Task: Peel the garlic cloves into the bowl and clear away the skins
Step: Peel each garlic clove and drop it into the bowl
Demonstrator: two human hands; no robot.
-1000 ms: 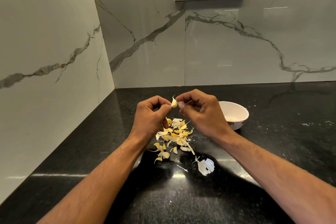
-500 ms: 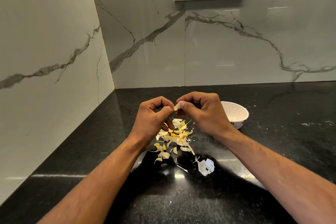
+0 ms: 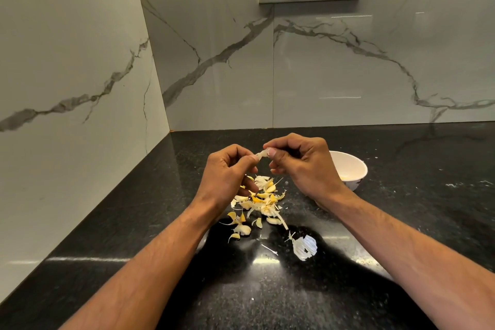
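Polished black stone counter point(image 3: 401, 222) in a marble-tiled corner, seen from the head view. Held just above it, a small pale garlic clove point(image 3: 262, 153) with papery skin is pinched from both sides: the left hand point(image 3: 227, 171) nips one end between thumb and curled forefinger, and the right hand point(image 3: 300, 166) nips the other end the same way. Directly below the grip lies a loose pile of skins point(image 3: 257, 201), thin, curled, white to yellow flakes, possibly mixed with unpeeled cloves; the two cannot be told apart. Nearer the person than the pile lies a larger, white, ribbed husk point(image 3: 305, 246). Beyond the right hand, partly hidden by it, stands a white, smooth, round bowl point(image 3: 353, 169) holding something pale yellow, probably peeled cloves. Judged progress: peeling is mid-course; this clove is not yet bare, and none of the skins are cleared.
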